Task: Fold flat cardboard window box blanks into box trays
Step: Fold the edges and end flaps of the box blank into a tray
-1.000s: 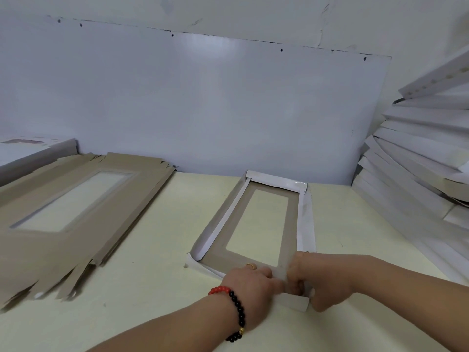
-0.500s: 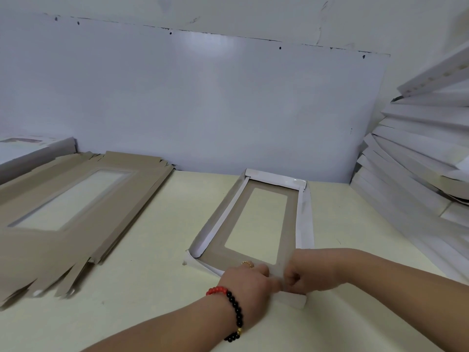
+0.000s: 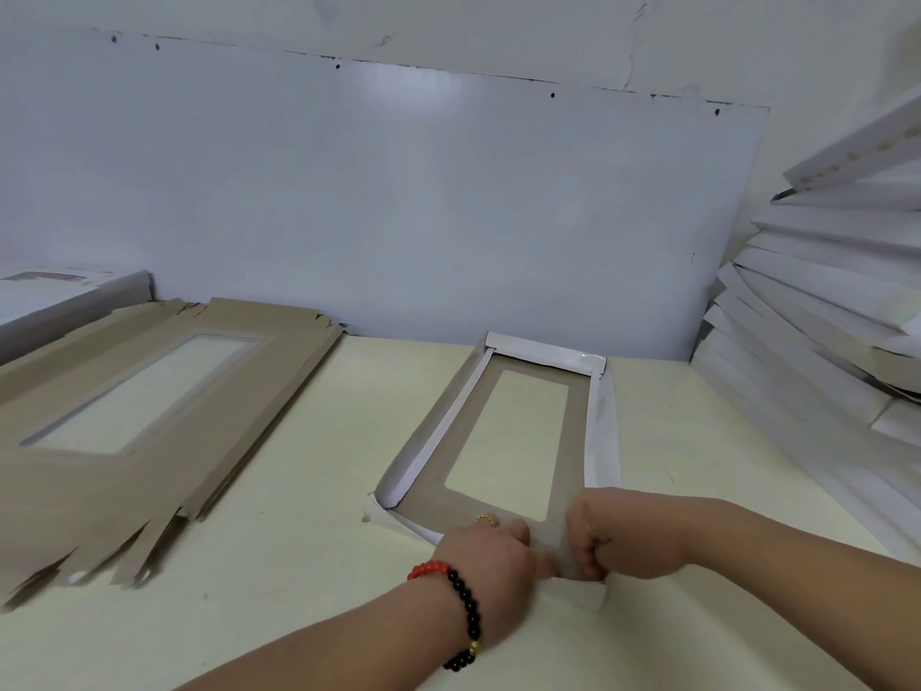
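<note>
A partly folded window box tray (image 3: 600, 416), brown inside with white outer walls and a clear window, lies lengthwise on the pale table. Its far, left and right walls stand up. Both my hands work at its near end wall. My left hand (image 3: 491, 556), with a bead bracelet and a ring, grips the near flap from the left. My right hand (image 3: 615, 536) is curled into a fist on the same flap at the tray's near right corner. The fingertips of both hands are hidden.
A stack of flat brown window blanks (image 3: 149, 421) lies at the left. A white box (image 3: 65, 301) sits behind it. Finished white trays (image 3: 822, 311) are piled at the right, against the wall. Bare table (image 3: 309, 466) shows between the blanks and the tray.
Both hands stay on the tray's near end. My right hand has shifted slightly inward along the flap. The tray has barely moved.
</note>
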Demonstrator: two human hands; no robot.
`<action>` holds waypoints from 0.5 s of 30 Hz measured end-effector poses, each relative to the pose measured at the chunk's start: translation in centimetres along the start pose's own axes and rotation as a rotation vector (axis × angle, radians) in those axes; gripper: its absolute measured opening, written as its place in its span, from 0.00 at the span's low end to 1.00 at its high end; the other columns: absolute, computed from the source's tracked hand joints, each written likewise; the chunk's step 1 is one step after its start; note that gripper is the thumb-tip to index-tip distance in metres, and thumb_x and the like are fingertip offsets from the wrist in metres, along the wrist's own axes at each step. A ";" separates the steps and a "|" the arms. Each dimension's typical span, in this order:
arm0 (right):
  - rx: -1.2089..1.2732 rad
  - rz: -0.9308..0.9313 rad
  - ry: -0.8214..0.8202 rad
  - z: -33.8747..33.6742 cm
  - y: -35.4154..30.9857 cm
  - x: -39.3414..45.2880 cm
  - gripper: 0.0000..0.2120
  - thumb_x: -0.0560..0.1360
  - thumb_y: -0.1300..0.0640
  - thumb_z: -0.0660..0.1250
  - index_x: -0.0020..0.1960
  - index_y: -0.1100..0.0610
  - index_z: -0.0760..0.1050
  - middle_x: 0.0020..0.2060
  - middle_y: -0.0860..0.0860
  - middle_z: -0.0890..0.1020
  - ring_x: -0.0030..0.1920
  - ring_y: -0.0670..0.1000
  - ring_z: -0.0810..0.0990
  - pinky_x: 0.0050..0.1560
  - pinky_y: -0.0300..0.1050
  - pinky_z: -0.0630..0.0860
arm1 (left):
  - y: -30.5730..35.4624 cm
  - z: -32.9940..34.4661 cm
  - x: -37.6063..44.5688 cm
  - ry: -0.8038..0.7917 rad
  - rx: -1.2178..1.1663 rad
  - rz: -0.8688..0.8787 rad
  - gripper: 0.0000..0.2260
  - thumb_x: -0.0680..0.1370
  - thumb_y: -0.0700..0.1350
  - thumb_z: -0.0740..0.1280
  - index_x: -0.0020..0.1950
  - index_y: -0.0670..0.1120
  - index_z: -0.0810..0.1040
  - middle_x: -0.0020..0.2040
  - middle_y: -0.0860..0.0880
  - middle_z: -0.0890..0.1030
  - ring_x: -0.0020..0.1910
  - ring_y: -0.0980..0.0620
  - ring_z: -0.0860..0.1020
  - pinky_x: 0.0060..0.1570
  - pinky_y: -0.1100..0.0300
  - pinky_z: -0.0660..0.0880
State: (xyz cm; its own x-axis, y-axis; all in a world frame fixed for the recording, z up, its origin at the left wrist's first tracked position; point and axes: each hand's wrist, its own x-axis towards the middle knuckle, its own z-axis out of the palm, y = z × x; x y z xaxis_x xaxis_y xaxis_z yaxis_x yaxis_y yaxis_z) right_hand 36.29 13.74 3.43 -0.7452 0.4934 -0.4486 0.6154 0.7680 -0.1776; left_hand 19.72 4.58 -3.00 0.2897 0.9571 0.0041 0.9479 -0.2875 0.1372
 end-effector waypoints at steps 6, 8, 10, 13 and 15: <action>0.026 -0.125 0.138 1.6 0.6 -1.6 0.18 0.70 0.68 0.57 0.50 0.56 0.81 0.50 0.43 0.72 0.55 0.42 0.71 0.55 0.30 0.68 | -0.2 -1.4 0.9 -0.171 -0.045 0.008 0.21 0.80 0.44 0.56 0.67 0.66 0.69 0.52 0.50 0.68 0.57 0.44 0.72 0.56 0.51 0.73; 0.035 -0.130 0.209 2.8 0.5 -2.0 0.16 0.69 0.63 0.57 0.51 0.53 0.79 0.51 0.42 0.70 0.56 0.39 0.68 0.55 0.27 0.64 | 0.1 -1.9 1.1 -0.175 -0.060 0.020 0.18 0.80 0.48 0.56 0.67 0.65 0.71 0.50 0.50 0.68 0.57 0.44 0.73 0.56 0.52 0.72; -0.001 -0.133 0.311 4.1 0.4 -2.3 0.13 0.68 0.56 0.56 0.47 0.54 0.77 0.50 0.44 0.72 0.55 0.43 0.69 0.54 0.31 0.66 | 0.7 -1.8 1.1 -0.124 -0.047 0.034 0.16 0.80 0.49 0.56 0.66 0.61 0.73 0.52 0.49 0.70 0.57 0.44 0.73 0.55 0.52 0.71; -0.193 -0.156 0.456 5.5 0.4 -2.5 0.12 0.62 0.58 0.58 0.42 0.53 0.76 0.42 0.46 0.77 0.48 0.48 0.76 0.53 0.36 0.69 | 1.5 -1.0 0.8 -0.036 -0.031 0.032 0.15 0.80 0.47 0.57 0.64 0.56 0.75 0.52 0.49 0.73 0.56 0.45 0.73 0.49 0.54 0.69; -0.271 -0.175 0.547 5.8 0.3 -2.6 0.11 0.61 0.57 0.58 0.38 0.50 0.77 0.38 0.43 0.77 0.43 0.47 0.78 0.53 0.35 0.71 | 1.7 -0.8 0.8 -0.029 -0.026 0.007 0.14 0.80 0.46 0.56 0.63 0.54 0.76 0.53 0.49 0.74 0.57 0.44 0.73 0.49 0.53 0.69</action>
State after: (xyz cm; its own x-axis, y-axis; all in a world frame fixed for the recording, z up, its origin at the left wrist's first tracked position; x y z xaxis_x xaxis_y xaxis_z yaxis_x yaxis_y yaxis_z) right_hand 39.88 10.30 -0.52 -0.8963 0.4339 0.0918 0.4394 0.8968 0.0522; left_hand 21.46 4.88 -1.95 0.3002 0.9536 -0.0234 0.9423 -0.2926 0.1627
